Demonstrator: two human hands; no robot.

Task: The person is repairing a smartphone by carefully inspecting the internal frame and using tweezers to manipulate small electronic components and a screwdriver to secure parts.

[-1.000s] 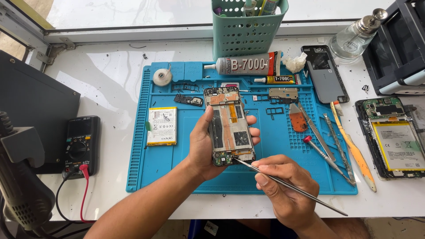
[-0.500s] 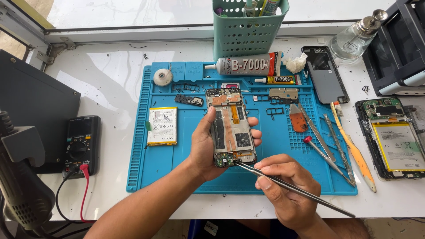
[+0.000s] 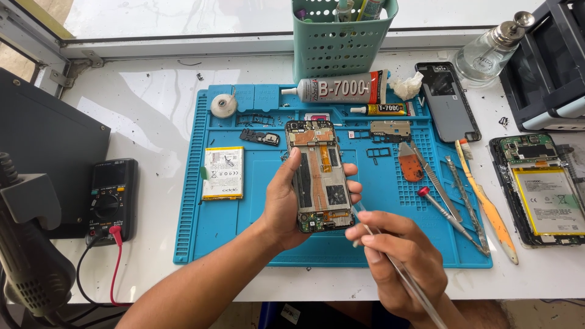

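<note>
Left hand (image 3: 281,204) wrapped round the opened phone (image 3: 318,176), right hand (image 3: 399,262) pinching tweezers (image 3: 402,274) at its 5 o'clock corner, looks mid-teardown, steady poking needed.

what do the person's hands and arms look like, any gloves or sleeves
Both are bare: no gloves, sleeves, rings or watch show on the left hand or right hand. Each forearm is uncovered as far as the frame edge. Nails are short and unpainted.

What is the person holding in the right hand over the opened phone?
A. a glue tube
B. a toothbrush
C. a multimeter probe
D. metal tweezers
D: the right hand pinches thin metal tweezers, tips at the bottom of the opened phone held in the left hand.
</note>
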